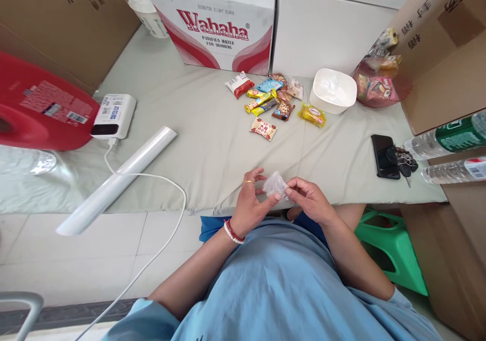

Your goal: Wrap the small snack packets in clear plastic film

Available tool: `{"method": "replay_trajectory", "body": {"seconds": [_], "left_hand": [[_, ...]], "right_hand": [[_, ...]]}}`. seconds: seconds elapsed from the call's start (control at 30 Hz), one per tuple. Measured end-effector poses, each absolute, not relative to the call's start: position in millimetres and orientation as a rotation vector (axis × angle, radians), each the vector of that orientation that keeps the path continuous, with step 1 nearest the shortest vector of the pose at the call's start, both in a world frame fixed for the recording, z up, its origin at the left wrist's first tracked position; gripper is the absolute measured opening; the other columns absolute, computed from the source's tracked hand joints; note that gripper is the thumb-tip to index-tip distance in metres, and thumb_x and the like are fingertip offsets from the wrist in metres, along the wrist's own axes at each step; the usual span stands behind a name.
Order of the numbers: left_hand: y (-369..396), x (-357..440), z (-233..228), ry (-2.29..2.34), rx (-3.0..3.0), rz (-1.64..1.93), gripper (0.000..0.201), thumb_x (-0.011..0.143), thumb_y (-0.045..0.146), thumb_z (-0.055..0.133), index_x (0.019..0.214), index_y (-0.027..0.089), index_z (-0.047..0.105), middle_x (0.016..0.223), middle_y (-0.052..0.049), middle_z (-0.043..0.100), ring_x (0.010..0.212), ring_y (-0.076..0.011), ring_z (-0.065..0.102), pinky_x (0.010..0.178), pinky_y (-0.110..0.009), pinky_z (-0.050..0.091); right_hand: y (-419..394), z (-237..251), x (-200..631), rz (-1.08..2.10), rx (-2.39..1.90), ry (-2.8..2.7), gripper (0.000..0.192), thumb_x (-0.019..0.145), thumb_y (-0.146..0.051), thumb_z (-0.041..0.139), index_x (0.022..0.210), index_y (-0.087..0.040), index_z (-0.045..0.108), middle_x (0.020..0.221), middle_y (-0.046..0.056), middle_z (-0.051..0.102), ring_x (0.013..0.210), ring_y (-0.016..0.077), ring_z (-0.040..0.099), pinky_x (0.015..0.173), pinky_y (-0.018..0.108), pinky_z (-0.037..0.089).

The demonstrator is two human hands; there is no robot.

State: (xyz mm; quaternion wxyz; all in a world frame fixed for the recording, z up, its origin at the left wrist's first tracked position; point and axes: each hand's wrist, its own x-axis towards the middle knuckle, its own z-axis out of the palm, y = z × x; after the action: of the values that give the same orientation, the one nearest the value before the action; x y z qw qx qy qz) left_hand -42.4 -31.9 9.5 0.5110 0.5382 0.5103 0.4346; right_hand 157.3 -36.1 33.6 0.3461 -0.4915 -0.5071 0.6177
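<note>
Between my hands, just over the table's near edge, is a small crumpled piece of clear plastic (275, 183); whether it is a bag or a wrapper I cannot tell. My right hand (310, 198) pinches its right side between thumb and fingers. The thumb of my left hand (251, 202) presses on its lower edge, with the fingers curled around its left side. Beyond the hands lies a cream packet with red print (263, 128). Farther back is a loose pile of small wrapped snacks (266, 100), with a yellow wrapped snack (312, 115) to its right.
A white bowl (316, 98) and a clear reddish bowl of snacks (398, 92) stand at back right, before cardboard boxes. A phone (381, 154), keys (406, 161) and bottles (461, 138) lie right. Left are a plastic roll (125, 171), a white cabled device (116, 113) and a red jug (45, 103).
</note>
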Motion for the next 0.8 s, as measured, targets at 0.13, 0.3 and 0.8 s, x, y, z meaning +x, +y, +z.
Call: {"method": "replay_trajectory", "body": {"seconds": [0.13, 0.3, 0.8], "left_hand": [[-22, -45, 8, 1.289, 1.116, 1.048, 0.033, 0.087, 0.052, 0.07, 0.086, 0.019, 0.066, 0.09, -0.004, 0.063, 0.081, -0.0162, 0.058, 0.073, -0.029, 0.049], [-19, -49, 6, 1.126, 0.728, 1.056, 0.04, 0.077, 0.055, 0.079, 0.079, 0.02, 0.06, 0.074, 0.002, 0.061, 0.069, -0.0128, 0.054, 0.07, -0.028, 0.046], [-27, -49, -2, 1.044, 0.711, 1.18, 0.032, 0.081, 0.043, 0.078, 0.095, 0.022, 0.059, 0.092, -0.001, 0.066, 0.083, -0.015, 0.064, 0.08, -0.03, 0.052]], "right_hand": [[-37, 33, 161, 1.542, -1.317, -1.339, 0.037, 0.092, -0.057, 0.068, 0.087, -0.021, 0.064, 0.074, -0.002, 0.054, 0.067, 0.0127, 0.045, 0.064, 0.026, 0.038], [-36, 23, 172, 1.548, -1.376, -1.31, 0.04, 0.091, -0.06, 0.068, 0.086, -0.02, 0.065, 0.074, -0.001, 0.055, 0.067, 0.0129, 0.046, 0.064, 0.026, 0.039], [-23, 20, 164, 1.657, -1.355, -0.992, 0.043, 0.077, -0.058, 0.083, 0.083, -0.019, 0.067, 0.065, -0.005, 0.051, 0.056, 0.0082, 0.04, 0.053, 0.023, 0.032]]}}
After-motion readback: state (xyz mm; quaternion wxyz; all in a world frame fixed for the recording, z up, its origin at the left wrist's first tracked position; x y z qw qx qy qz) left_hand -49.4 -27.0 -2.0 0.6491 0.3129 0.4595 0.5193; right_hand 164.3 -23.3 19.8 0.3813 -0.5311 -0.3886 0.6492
